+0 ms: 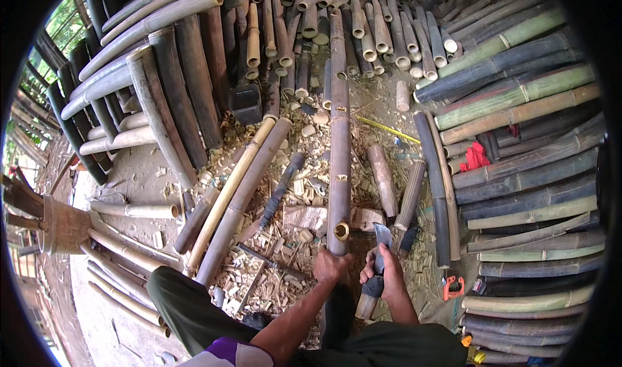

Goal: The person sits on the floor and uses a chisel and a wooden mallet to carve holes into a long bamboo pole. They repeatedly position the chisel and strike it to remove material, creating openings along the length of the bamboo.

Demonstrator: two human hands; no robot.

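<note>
A long brown bamboo pole [339,153] runs away from me up the middle, with several holes cut in its upper side. The nearest hole [341,231] lies just beyond my left hand [332,266], whose fingers are wrapped round the pole's near end. To the right of the pole, my right hand [389,273] is closed on a chisel [383,235]. Its broad metal blade points up and away from me, apart from the pole. The chisel's thick wooden handle has a black binding and shows below my fingers. A split wood block [304,217] sits beneath the pole.
Wood chips [227,263] cover the ground. Two bamboo poles [243,198] lie left of centre, near a dark-wrapped stick [282,189]. Short wooden pieces [382,180] and a yellow measuring tape [389,130] are on the right. An orange-handled tool [453,288] lies beside stacked bamboo [531,195].
</note>
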